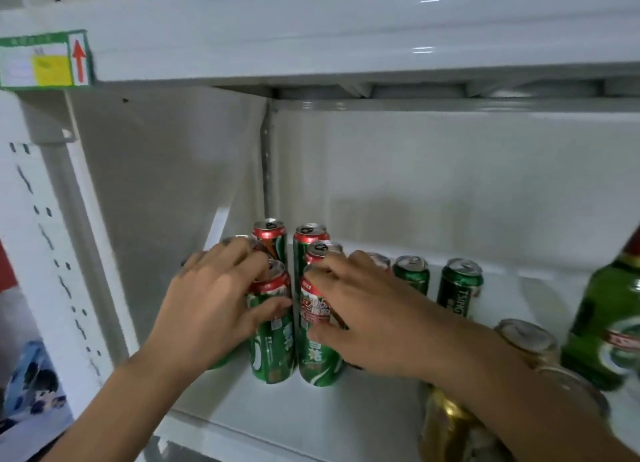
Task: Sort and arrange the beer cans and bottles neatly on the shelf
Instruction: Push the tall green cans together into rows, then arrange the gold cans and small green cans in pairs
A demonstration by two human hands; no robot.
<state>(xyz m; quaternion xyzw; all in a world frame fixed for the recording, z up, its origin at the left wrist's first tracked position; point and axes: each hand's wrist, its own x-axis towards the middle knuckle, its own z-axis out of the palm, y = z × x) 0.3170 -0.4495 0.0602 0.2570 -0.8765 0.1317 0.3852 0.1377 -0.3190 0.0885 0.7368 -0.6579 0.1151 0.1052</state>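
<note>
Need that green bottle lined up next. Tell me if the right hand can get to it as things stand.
Probably yes, once freed. The right hand grips a front can, and the green bottle stands to its right at the shelf front. Only low gold cans lie between.

Green cans with red tops [273, 326] stand upright in two close rows at the shelf's [311, 413] back-left corner; two darker green cans [459, 287] stand apart to their right, gold cans [526, 338] nearer the front, a green bottle [604, 323] at the right edge

green-edged label [43, 60] (red arrow) upper L | blue printed pkg [33, 389] lower L
</note>
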